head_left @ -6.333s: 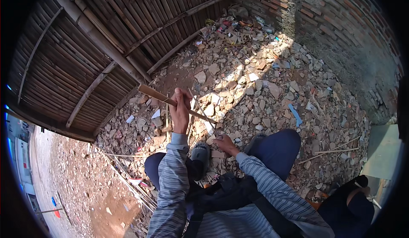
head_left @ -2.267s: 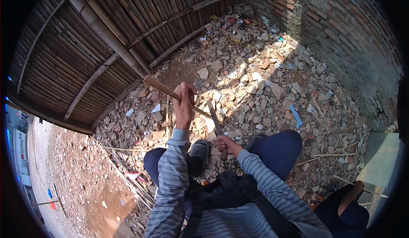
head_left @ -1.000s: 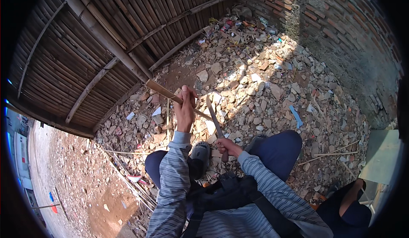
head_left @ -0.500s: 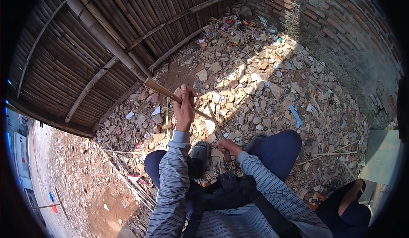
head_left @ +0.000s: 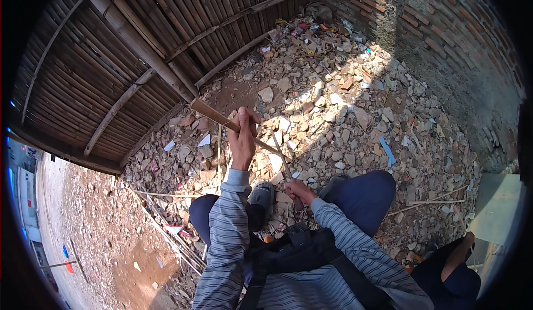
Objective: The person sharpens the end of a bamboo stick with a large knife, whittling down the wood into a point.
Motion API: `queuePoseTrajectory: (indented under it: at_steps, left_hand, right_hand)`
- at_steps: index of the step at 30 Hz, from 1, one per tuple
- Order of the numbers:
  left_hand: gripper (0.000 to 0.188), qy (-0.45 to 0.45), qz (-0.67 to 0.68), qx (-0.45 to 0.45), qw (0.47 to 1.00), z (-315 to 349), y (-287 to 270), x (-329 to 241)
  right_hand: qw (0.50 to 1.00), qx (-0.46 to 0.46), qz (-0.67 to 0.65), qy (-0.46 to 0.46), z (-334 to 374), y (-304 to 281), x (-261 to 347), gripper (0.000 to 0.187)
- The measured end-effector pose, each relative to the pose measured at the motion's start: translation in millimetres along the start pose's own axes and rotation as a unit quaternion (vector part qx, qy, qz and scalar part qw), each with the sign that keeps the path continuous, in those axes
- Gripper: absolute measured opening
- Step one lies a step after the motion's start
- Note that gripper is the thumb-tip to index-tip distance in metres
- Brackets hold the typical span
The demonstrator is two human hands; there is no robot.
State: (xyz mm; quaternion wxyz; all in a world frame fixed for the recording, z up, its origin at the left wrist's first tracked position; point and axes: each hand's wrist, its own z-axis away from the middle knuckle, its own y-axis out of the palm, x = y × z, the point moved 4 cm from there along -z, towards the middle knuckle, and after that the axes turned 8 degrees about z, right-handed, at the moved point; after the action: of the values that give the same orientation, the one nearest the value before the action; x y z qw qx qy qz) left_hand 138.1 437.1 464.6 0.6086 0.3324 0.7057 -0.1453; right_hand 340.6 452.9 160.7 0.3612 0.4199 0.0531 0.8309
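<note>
While your left hand (head_left: 243,138) is raised over the rubble (head_left: 333,104), its fingers are curled tight round a flat bamboo strip (head_left: 222,120), which slants from its broad cut end, up and left of that hand, down and right past your grip. Your right hand (head_left: 298,190) sits lower, just right of the strip's near end, fisted round the handle of a knife (head_left: 282,163); the thin blade rises from that fist and meets the strip's lower edge just right of the left hand. I cannot tell whether the edge has bitten in.

Take the strip as your marker. Beyond its far end, the bamboo fence (head_left: 139,49) runs close, with a thick slanted pole (head_left: 139,38) hemming that side. To the strip's right the rubble lies open up to the brick wall (head_left: 444,38), which stands well apart. Below the strip, your knees and a grey shoe (head_left: 261,198) crowd the ground, so there is little room there. Further right of the strip, at the lower rim, another person's arm and dark clothing (head_left: 449,271) show, well apart from both your hands. Left of the strip and below the fence, thin sticks (head_left: 166,232) lie across bare dirt.
</note>
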Motion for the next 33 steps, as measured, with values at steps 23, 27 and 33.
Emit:
queuePoseTrajectory:
  at_steps: [23,27,33]
  left_hand:
    - [0.053,-0.005,0.013,0.033,0.999,7.2,12.9,-2.9]
    - [0.052,-0.001,0.009,0.018,1.0,6.4,8.1,-3.7]
    - [0.052,0.005,0.022,0.027,0.999,4.4,10.6,-1.9]
  right_hand:
    - [0.99,0.048,-0.11,0.078,-2.1,-2.5,-4.2,0.023]
    - [0.996,-0.071,0.052,-0.025,2.9,-0.6,4.5,0.019]
    - [0.975,-0.099,0.177,-0.095,-3.5,-9.2,0.1,0.02]
